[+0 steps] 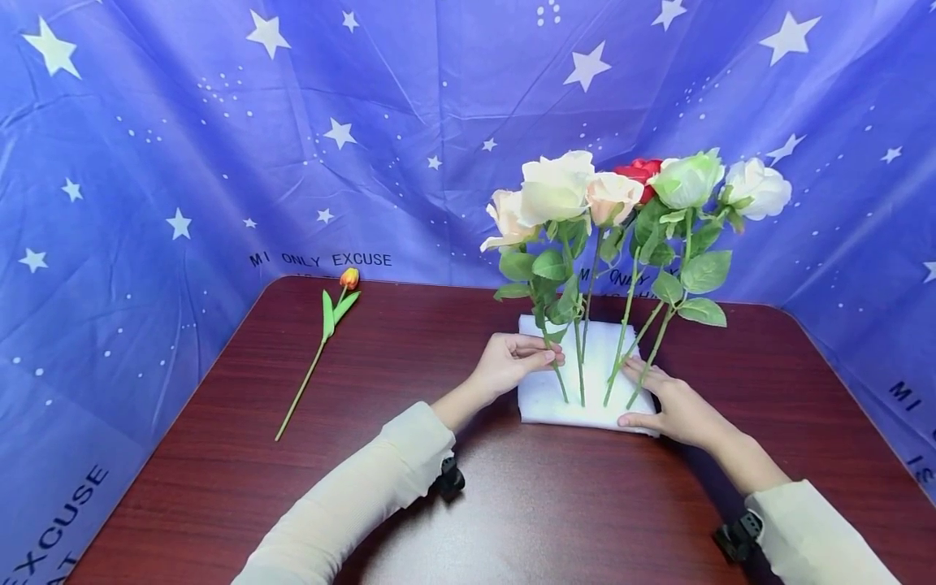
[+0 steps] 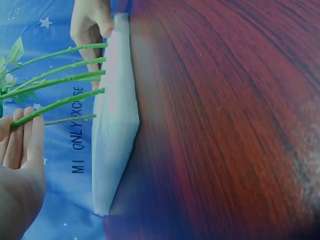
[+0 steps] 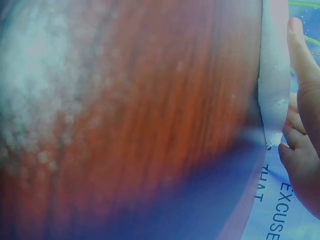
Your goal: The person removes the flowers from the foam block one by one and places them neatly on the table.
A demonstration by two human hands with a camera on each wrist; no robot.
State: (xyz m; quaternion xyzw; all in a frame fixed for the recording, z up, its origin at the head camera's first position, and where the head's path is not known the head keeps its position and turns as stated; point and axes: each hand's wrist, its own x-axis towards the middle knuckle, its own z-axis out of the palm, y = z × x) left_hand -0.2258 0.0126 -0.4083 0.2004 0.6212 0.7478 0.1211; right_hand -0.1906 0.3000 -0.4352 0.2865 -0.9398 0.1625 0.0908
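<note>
A white foam block (image 1: 578, 413) lies on the table with several artificial roses standing in it by their stems. My left hand (image 1: 504, 361) pinches the leftmost stem (image 2: 59, 107) between thumb and fingers, a little above the block. Which bloom tops that stem is hard to tell among the leaves. On the block's right side rests my right hand (image 1: 683, 410), its thumb at the front corner and its fingers spread behind the stems. The blooms include a large cream rose (image 1: 557, 187), a peach rose (image 1: 613, 197), a partly hidden red rose (image 1: 639, 175) and a white rose (image 1: 756, 189).
An orange-yellow tulip (image 1: 349, 279) with a long green stem lies on the left part of the dark wooden table (image 1: 219, 422). Behind and beside the table hangs a blue curtain (image 1: 409, 97) with white stars and lettering.
</note>
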